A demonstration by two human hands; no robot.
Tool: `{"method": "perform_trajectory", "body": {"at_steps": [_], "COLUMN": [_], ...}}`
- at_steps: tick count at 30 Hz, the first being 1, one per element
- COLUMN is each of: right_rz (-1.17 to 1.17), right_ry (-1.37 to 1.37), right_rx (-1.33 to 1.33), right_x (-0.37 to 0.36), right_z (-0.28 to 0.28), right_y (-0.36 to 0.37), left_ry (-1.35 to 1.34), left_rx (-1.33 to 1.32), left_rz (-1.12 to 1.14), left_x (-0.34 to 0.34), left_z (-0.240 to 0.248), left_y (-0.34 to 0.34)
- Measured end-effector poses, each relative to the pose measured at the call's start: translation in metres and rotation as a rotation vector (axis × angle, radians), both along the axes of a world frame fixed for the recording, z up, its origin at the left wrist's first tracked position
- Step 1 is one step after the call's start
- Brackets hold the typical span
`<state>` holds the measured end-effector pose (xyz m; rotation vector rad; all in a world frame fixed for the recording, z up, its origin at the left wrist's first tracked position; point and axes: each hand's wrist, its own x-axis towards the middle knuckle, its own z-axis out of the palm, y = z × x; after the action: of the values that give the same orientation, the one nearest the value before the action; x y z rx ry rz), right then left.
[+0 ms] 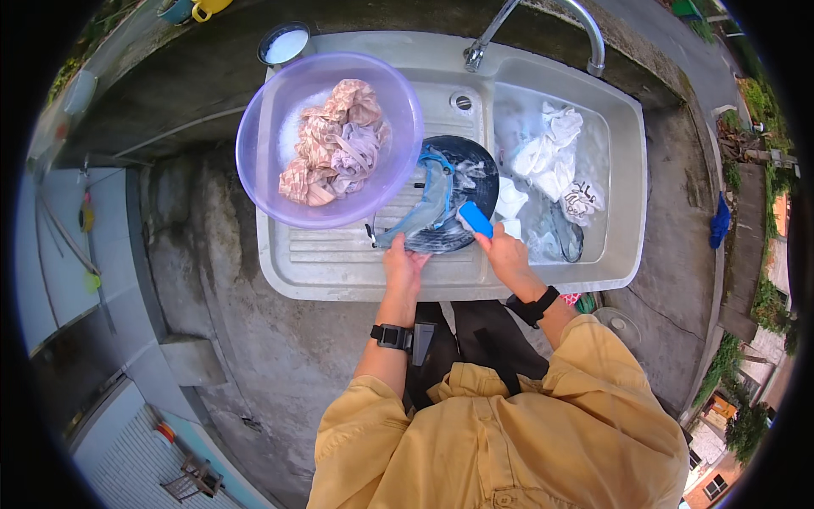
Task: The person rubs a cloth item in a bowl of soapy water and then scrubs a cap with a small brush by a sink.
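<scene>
My right hand [506, 257] is closed around a blue scrub brush [475, 219], whose pale bristles are against a dark, round, soapy board or basin [485, 174]. On that round thing lies a grey fabric piece [413, 222] with bright blue edging and small black fittings. My left hand [402, 265] pinches the near end of this fabric at the sink's front. Foam streaks the dark surface just beyond the brush. Part of the fabric's underside is hidden.
A purple basin [248, 170] with pink checked and lilac clothes [332, 148] sits on the ribbed drainboard [331, 250]. Behind it stands a dark pot [271, 42] of white powder or suds. White laundry [551, 153] soaks in the right sink bowl [617, 161], under a chrome faucet [596, 59].
</scene>
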<state>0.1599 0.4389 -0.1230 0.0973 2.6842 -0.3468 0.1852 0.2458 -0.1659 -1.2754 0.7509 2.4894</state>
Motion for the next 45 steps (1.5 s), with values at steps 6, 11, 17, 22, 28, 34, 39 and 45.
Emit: {"method": "perform_trajectory", "body": {"at_steps": [6, 11, 17, 22, 28, 34, 39, 45], "right_rz": [-0.040, 0.220, 0.091, 0.320, 0.182, 0.197, 0.152, 0.162], "right_ry": [0.013, 0.068, 0.152, 0.069, 0.190, 0.026, 0.077, -0.037], "right_rx": [-0.118, -0.065, 0.004, -0.108, 0.002, -0.162, -0.068, -0.139], "right_x": [0.008, -0.003, -0.036, -0.024, -0.077, -0.002, -0.045, 0.000], "right_z": [-0.015, -0.004, -0.009, -0.002, -0.001, 0.008, -0.009, 0.005], "right_y": [-0.006, -0.012, 0.015, -0.017, 0.014, -0.023, 0.032, -0.017], "left_ry": [0.010, -0.077, 0.044, -0.002, 0.040, -0.052, 0.013, -0.022], "left_rx": [-0.009, -0.163, -0.225, -0.191, -0.401, -0.020, -0.122, -0.112], "left_rz": [0.003, -0.047, -0.202, -0.118, -0.275, -0.027, -0.072, -0.010], "left_x": [-0.005, 0.004, -0.012, -0.003, -0.016, -0.013, -0.016, -0.015], "left_z": [0.017, 0.008, 0.023, 0.012, 0.029, 0.014, 0.021, 0.023], "left_y": [0.031, 0.043, 0.027, 0.040, 0.024, 0.048, 0.037, 0.057]}}
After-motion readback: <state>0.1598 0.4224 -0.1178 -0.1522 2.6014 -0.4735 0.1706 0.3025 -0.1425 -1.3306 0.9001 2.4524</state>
